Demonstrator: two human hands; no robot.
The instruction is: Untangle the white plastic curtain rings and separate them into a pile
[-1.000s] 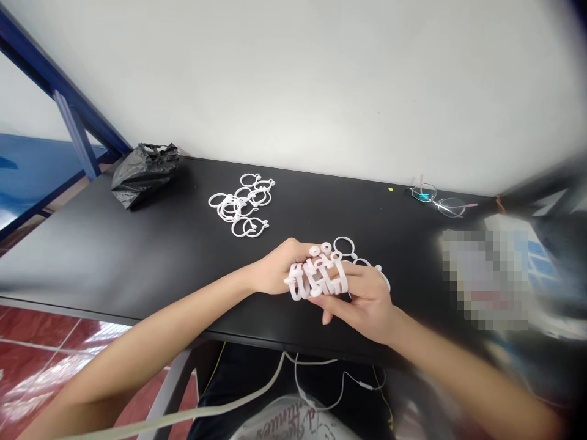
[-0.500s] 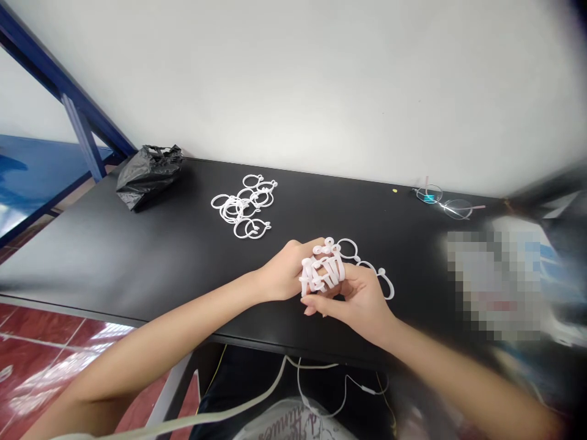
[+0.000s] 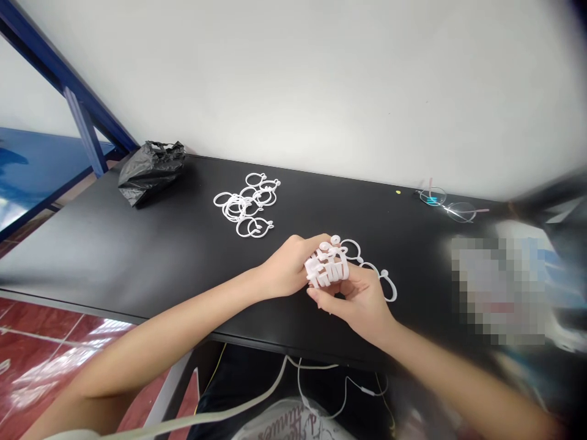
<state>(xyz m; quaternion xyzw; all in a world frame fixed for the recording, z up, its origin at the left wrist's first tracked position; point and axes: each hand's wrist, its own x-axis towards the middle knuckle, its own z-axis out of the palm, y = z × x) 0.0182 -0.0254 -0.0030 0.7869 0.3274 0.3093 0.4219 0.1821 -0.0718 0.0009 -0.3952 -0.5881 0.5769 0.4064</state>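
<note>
A stack of white plastic curtain rings (image 3: 326,269), each with a small eyelet, is held between my two hands above the black table. My left hand (image 3: 287,266) is closed on the stack from the left, its fingers mostly hidden behind the rings. From the right, my right hand (image 3: 364,299) curls around the same stack, with its thumb below and its fingers partly inside or behind the rings. Just beyond my right hand, a few loose rings (image 3: 351,249) lie on the table. A larger loose pile of rings (image 3: 236,208) lies farther back to the left.
A crumpled black plastic bag (image 3: 151,171) sits at the table's back left. Eyeglasses (image 3: 447,206) rest near the wall at right, by a blurred, pixelated package (image 3: 499,293). White cables (image 3: 275,382) hang below the table's front edge (image 3: 257,345).
The held stack has turned slightly, and its rings look more closely lined up. Both hands stay on it. The whole view has shifted a little.
</note>
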